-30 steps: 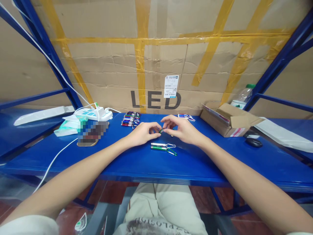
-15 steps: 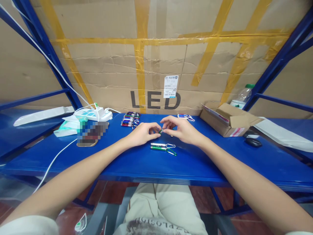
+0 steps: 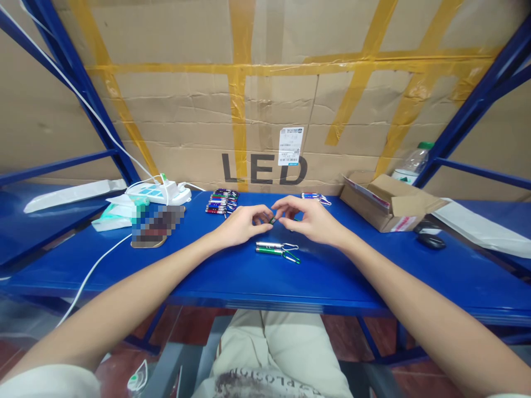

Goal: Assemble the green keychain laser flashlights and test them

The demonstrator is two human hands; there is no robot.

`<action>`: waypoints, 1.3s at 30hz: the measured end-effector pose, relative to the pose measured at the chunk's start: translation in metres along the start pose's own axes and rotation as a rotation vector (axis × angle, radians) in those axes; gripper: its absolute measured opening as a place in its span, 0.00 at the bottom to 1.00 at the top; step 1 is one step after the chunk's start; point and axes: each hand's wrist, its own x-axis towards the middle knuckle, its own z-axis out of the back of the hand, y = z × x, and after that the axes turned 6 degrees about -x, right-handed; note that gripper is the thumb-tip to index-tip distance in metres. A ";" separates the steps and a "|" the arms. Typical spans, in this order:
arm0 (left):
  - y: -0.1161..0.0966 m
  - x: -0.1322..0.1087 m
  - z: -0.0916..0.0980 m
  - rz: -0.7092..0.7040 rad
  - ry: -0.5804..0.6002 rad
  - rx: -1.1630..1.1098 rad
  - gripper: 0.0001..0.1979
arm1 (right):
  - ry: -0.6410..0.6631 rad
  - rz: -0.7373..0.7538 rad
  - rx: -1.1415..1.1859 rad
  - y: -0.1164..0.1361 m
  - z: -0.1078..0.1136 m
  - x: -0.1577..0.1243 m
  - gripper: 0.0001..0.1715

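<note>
Over the middle of the table, my left hand (image 3: 244, 224) and my right hand (image 3: 309, 221) meet fingertip to fingertip. Between them is a small green keychain flashlight (image 3: 272, 220), mostly hidden by the fingers. My left thumb and fingers pinch one end of it. My right fingers are curled round the other side, and a bit of green shows behind them. Just nearer to me lie a silver keychain flashlight (image 3: 269, 245) and a green keychain flashlight (image 3: 269, 251), side by side, their carabiner clips pointing right.
Several keychain flashlights (image 3: 219, 203) lie in a row behind my left hand; a few more (image 3: 311, 196) lie behind my right. An open cardboard box (image 3: 385, 207), a black mouse (image 3: 430, 241) and a bottle (image 3: 415, 160) are right. A power strip (image 3: 153, 192) and a blurred object (image 3: 155, 229) are left.
The fingertips have shifted slightly around the small green flashlight, and the right ones look a little farther from its end. The flashlights on the table have not moved.
</note>
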 end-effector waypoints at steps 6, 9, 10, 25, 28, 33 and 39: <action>0.003 0.000 0.000 -0.012 -0.004 0.035 0.11 | 0.004 -0.007 -0.027 0.002 0.001 0.000 0.13; 0.002 -0.001 0.000 -0.031 -0.023 0.073 0.10 | -0.001 0.004 -0.044 0.004 0.001 0.000 0.13; 0.002 -0.001 0.000 -0.037 -0.029 0.082 0.10 | 0.002 0.007 -0.052 0.005 0.001 0.000 0.14; -0.002 -0.002 0.002 -0.086 -0.019 0.220 0.05 | -0.033 -0.086 -0.406 -0.007 0.007 0.000 0.17; -0.003 -0.002 0.002 -0.094 -0.030 0.230 0.04 | 0.145 -0.147 -0.547 -0.014 0.012 0.000 0.12; -0.005 -0.003 0.002 -0.081 -0.028 0.256 0.07 | 0.369 -0.191 -0.569 -0.017 0.014 -0.002 0.07; -0.004 -0.002 0.003 -0.056 -0.007 0.282 0.09 | 0.407 -0.161 -0.499 -0.021 0.015 -0.002 0.11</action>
